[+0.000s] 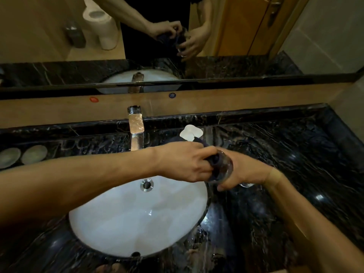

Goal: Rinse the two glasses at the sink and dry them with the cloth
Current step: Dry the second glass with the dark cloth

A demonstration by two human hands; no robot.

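Note:
My right hand [248, 172] grips a clear glass [224, 170] held on its side above the right rim of the white sink [137, 219]. My left hand [185, 164] holds a dark cloth [213, 161] and has it pushed into the mouth of the glass. More of the cloth trails behind my left hand toward the back of the counter. A second glass [247, 185] stands on the counter under my right wrist; only its rim shows.
A chrome faucet [136, 127] rises behind the sink, with no water running. The dark marble counter [295, 154] is wet near the basin. A white patch [191, 132] lies behind my hands. Two round dishes [21, 157] sit at the far left. The mirror above reflects my hands.

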